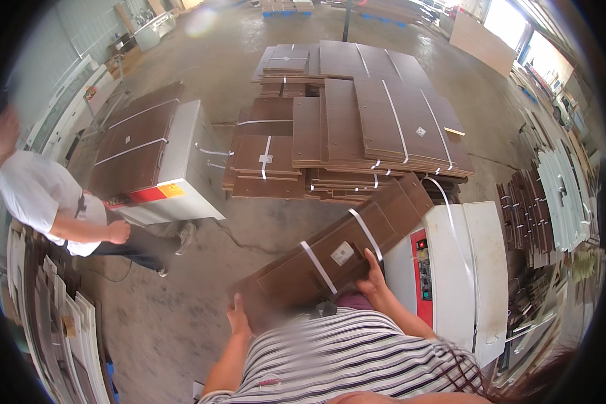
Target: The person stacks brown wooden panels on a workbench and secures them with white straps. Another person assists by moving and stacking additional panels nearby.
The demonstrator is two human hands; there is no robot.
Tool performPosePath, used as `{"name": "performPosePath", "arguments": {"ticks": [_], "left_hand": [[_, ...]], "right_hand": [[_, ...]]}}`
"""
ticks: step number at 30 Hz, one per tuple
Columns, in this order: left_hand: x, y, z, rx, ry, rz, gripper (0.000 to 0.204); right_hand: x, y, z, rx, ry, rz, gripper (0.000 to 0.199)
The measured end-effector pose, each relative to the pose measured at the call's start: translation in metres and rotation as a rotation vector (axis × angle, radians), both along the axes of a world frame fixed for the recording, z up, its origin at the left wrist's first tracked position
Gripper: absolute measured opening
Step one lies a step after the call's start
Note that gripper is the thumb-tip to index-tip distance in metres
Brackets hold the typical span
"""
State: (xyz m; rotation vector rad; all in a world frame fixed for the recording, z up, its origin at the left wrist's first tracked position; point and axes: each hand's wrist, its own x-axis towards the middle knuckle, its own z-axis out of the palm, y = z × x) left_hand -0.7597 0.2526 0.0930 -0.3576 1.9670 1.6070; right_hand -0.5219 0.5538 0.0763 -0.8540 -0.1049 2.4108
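Observation:
Between my hands is a strapped bundle of dark brown panels (286, 273), held tilted in front of my body with its right end higher. Two white straps cross it, and a white label sits between them. My left hand (238, 315) grips the lower left end, thumb on the near edge. My right hand (371, 275) holds the near long edge beside the right-hand strap, thumb up on the panel face. The fingers of both hands are hidden under the bundle. Beyond its right end lies a large stack of strapped brown panels (340, 128).
A white and red machine (444, 256) stands close on my right, a loose white strap over it. At the left, a co-worker (60, 209) stands by another machine (188, 155) topped with brown panels. More panels lean at the far left (60, 330) and right (528, 215). A cable crosses the floor.

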Motion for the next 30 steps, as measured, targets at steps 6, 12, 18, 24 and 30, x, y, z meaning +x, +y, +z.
{"name": "performPosePath", "arguments": {"ticks": [6, 12, 18, 24, 30], "left_hand": [[-0.039, 0.010, -0.007, 0.254, 0.100, 0.208, 0.064], [-0.081, 0.084, 0.005, 0.169, 0.262, 0.340, 0.065], [-0.164, 0.202, 0.005, 0.347, 0.064, 0.449, 0.060], [-0.254, 0.321, -0.019, 0.250, 0.042, 0.562, 0.059], [-0.317, 0.406, -0.006, 0.295, -0.111, 0.488, 0.076]], "right_hand": [[-0.145, 0.066, -0.005, 0.046, -0.105, 0.227, 0.044], [-0.285, 0.149, -0.004, 0.116, -0.027, 0.422, 0.038], [-0.424, 0.263, -0.021, 0.155, -0.121, 0.504, 0.036], [-0.545, 0.388, -0.079, 0.225, -0.262, 0.529, 0.028], [-0.606, 0.453, -0.092, 0.209, -0.236, 0.467, 0.048]]}}
